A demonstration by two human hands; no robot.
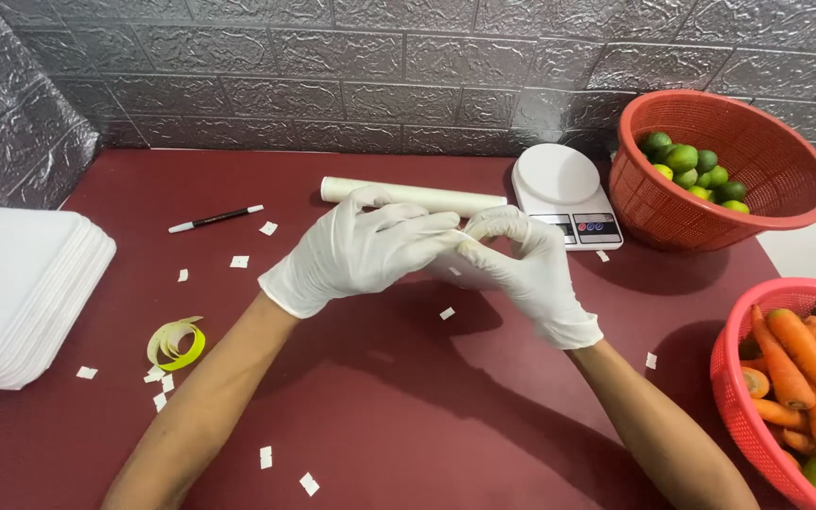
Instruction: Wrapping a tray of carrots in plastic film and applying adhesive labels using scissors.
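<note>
On the big dark red table (399,397) lies everything in this work spot. At the left edge sits a tall stack of white foam trays (21,293), and no food is on the top one. At the right stand two red baskets: the far basket (767,170) holds green limes (696,170), and the near basket (757,397) holds orange carrots (805,368) with some green fruit underneath. All the food I can see is in the baskets, so the packing looks to me like it has hardly begun. Behind the hands lie a white kitchen scale (564,194) with nothing on its plate and a long roll of clear wrap (417,196).

Over the middle of the table, the left hand (361,250) and the right hand (521,269), both in white gloves, meet fingertip to fingertip. They pinch a tiny white sticker piece (465,238) between them. It is very small and mostly hidden, so I cannot tell if it is being peeled or folded.

A thin black and white pen (214,219) lies far off to the left. Near the trays curls a yellow backing strip (177,342). Many little white paper bits (266,229) are scattered around, so I judge that quite a few stickers are already peeled, while the weighing and wrapping are not yet done.
</note>
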